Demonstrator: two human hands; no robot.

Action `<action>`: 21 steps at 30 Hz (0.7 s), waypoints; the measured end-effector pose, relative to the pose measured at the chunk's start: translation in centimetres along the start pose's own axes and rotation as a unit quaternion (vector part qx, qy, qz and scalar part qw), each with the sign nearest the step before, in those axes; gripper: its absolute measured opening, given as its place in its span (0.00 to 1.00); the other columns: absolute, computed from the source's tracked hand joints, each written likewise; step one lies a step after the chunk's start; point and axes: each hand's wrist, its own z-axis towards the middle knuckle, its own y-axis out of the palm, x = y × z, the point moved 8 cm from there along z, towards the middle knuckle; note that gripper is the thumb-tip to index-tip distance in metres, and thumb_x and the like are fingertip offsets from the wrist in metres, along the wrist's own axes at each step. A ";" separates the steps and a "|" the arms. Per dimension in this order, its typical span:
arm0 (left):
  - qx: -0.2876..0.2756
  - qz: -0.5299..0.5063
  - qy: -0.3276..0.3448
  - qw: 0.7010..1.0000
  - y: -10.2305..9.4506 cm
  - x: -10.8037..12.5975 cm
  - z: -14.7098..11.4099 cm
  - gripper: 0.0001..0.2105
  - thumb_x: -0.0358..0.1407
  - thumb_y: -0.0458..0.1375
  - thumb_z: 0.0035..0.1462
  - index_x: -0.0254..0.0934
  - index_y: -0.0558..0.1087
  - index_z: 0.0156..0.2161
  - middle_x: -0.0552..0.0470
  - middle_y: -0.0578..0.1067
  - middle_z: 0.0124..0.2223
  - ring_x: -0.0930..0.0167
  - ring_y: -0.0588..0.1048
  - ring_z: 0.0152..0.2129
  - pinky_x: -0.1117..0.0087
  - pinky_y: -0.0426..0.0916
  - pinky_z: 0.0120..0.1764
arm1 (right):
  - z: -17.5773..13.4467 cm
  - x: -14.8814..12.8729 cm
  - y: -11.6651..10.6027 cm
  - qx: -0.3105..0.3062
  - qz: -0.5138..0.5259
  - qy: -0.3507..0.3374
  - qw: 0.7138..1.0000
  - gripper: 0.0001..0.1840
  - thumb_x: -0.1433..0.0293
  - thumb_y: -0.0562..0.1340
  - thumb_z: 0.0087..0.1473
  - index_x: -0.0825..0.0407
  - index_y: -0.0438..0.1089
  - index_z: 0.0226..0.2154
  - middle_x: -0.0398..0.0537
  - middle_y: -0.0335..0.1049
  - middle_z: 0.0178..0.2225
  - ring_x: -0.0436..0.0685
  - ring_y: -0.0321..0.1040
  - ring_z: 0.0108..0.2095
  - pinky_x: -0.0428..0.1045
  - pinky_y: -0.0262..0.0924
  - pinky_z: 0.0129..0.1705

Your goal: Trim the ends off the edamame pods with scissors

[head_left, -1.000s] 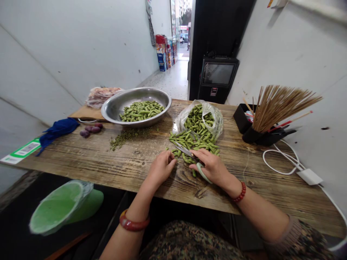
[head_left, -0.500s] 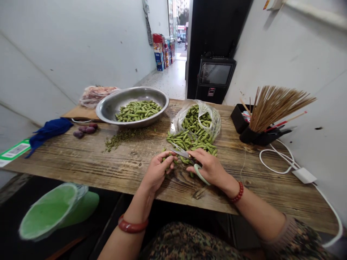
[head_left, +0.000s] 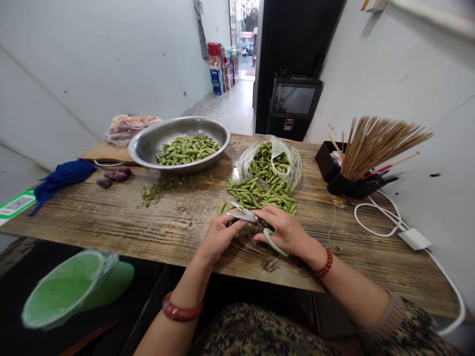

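Note:
My right hand [head_left: 284, 230] is closed round scissors [head_left: 245, 216] with pale green handles, the blades parted and pointing left. Their tips reach over the fingers of my left hand [head_left: 218, 237], which is curled in a pinch. Green soybean pods [head_left: 222, 207] poke out at its fingertips, partly hidden by the fingers and blades. Just beyond both hands lies a heap of pods [head_left: 252, 193], spilling from a clear plastic bag [head_left: 295, 165]. A wide steel basin [head_left: 143, 151] with more pods in it stands to the left, beside a scatter of small green trimmings [head_left: 159, 190].
Several purple bulbs [head_left: 119, 176] and a blue cloth [head_left: 65, 177] lie at the left. Behind them a bagged pack [head_left: 129, 129] rests on a board. Skewers [head_left: 374, 148] stand in a black holder [head_left: 328, 163] at the right, near a white cable. A green bin [head_left: 122, 279] is below the table.
The scissor blades have shifted slightly left, over my left fingers, and opened wider. My left fingers have closed in closer, hiding more of the pods.

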 end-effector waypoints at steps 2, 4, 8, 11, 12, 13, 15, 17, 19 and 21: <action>-0.002 0.001 0.010 1.000 0.1 0.2 0.0 0.08 0.37 0.62 0.50 0.36 0.79 0.33 0.54 0.70 0.23 0.75 0.62 0.18 0.75 0.57 0.22 | 0.0 -0.1 -0.1 0.000 -0.001 -0.002 1.000 0.32 0.63 0.67 0.50 0.49 0.61 0.56 0.52 0.68 0.41 0.58 0.67 0.39 0.54 0.66 0.42; -0.004 0.005 0.020 1.000 0.1 0.3 0.0 0.07 0.37 0.62 0.50 0.36 0.79 0.33 0.53 0.70 0.23 0.75 0.63 0.19 0.74 0.58 0.23 | 0.1 -0.2 -0.1 -0.004 -0.002 -0.002 1.000 0.32 0.63 0.67 0.50 0.49 0.61 0.56 0.52 0.67 0.41 0.58 0.67 0.39 0.54 0.66 0.42; -0.004 0.017 0.023 1.000 0.0 -0.1 0.1 0.07 0.36 0.61 0.51 0.37 0.79 0.34 0.53 0.71 0.24 0.75 0.63 0.19 0.74 0.59 0.23 | 0.1 -0.2 -0.1 -0.015 0.000 0.001 1.000 0.28 0.64 0.66 0.52 0.50 0.62 0.54 0.52 0.68 0.40 0.58 0.67 0.40 0.53 0.65 0.43; 0.006 0.026 0.023 0.999 -0.2 -0.2 0.1 0.07 0.35 0.61 0.51 0.37 0.79 0.34 0.53 0.71 0.24 0.74 0.63 0.19 0.74 0.59 0.23 | 0.2 -0.2 -0.2 -0.017 -0.003 0.000 1.000 0.25 0.66 0.65 0.53 0.50 0.63 0.53 0.51 0.68 0.40 0.58 0.67 0.40 0.53 0.65 0.43; 0.009 0.029 0.024 0.999 -0.2 -0.2 0.1 0.07 0.35 0.61 0.51 0.37 0.79 0.33 0.53 0.71 0.24 0.74 0.64 0.19 0.74 0.59 0.23 | 0.1 -0.1 -0.2 -0.018 -0.004 0.000 1.000 0.25 0.66 0.65 0.53 0.50 0.63 0.53 0.51 0.68 0.39 0.57 0.67 0.39 0.52 0.66 0.42; 0.013 0.031 0.025 0.999 -0.2 -0.2 0.1 0.06 0.35 0.61 0.51 0.37 0.79 0.33 0.53 0.72 0.24 0.74 0.64 0.19 0.74 0.60 0.23 | 0.1 -0.1 -0.1 -0.019 -0.004 0.001 1.000 0.25 0.66 0.65 0.54 0.50 0.63 0.53 0.51 0.68 0.39 0.57 0.67 0.39 0.52 0.66 0.42; 0.022 0.036 0.027 0.999 -0.4 -0.2 0.2 0.06 0.35 0.61 0.50 0.37 0.79 0.32 0.52 0.72 0.25 0.73 0.64 0.20 0.74 0.60 0.23 | 0.1 -0.1 -0.1 -0.023 -0.005 0.003 1.000 0.24 0.66 0.64 0.54 0.49 0.63 0.53 0.51 0.68 0.39 0.57 0.68 0.38 0.51 0.66 0.41; 0.033 0.036 0.025 0.998 -0.6 -0.3 0.2 0.06 0.35 0.62 0.49 0.37 0.79 0.32 0.51 0.73 0.28 0.73 0.65 0.22 0.74 0.60 0.23 | 0.0 -0.1 0.0 -0.025 -0.010 0.005 1.000 0.23 0.66 0.64 0.55 0.50 0.64 0.52 0.51 0.69 0.39 0.57 0.69 0.38 0.50 0.67 0.40; 0.049 0.016 0.014 0.999 -1.0 -0.7 0.3 0.06 0.36 0.63 0.48 0.36 0.79 0.32 0.50 0.74 0.32 0.74 0.66 0.23 0.75 0.60 0.22 | 0.0 0.1 0.0 -0.019 -0.017 0.010 1.000 0.23 0.66 0.63 0.55 0.50 0.64 0.53 0.51 0.69 0.39 0.57 0.69 0.37 0.50 0.67 0.39; 0.071 -0.040 -0.013 0.997 -1.5 -1.3 0.4 0.08 0.36 0.64 0.47 0.35 0.79 0.34 0.51 0.73 0.31 0.77 0.63 0.21 0.77 0.57 0.21 | -0.1 0.4 -0.3 0.002 -0.024 0.023 0.999 0.24 0.65 0.63 0.55 0.50 0.63 0.54 0.52 0.69 0.39 0.57 0.69 0.38 0.51 0.67 0.39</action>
